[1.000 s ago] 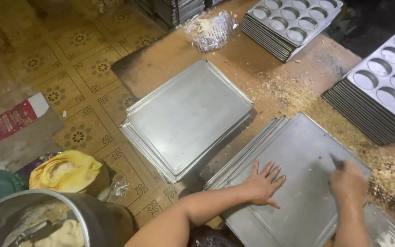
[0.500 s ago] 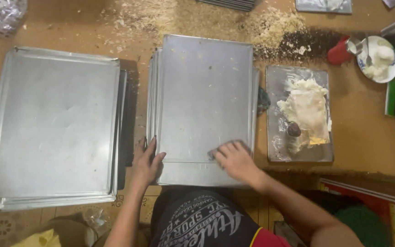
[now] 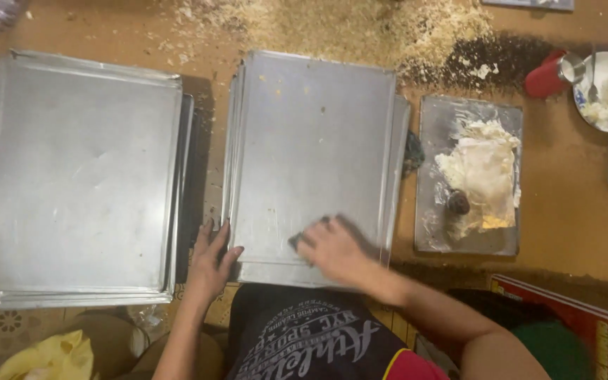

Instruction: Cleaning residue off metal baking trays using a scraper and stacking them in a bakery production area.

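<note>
The right hand [image 3: 333, 248] lies palm-down and blurred on the near end of the middle stack of metal baking trays [image 3: 314, 151], fingers curled over a small dark wad; what it is cannot be told. The left hand [image 3: 210, 262] rests open at that stack's near-left corner, fingers spread on the rim. Half a second ago the right hand sat slightly nearer the stack's front edge. A second tray stack [image 3: 79, 176] lies left of the middle stack; a greased slab with white fat [image 3: 483, 172] lies to its right.
</note>
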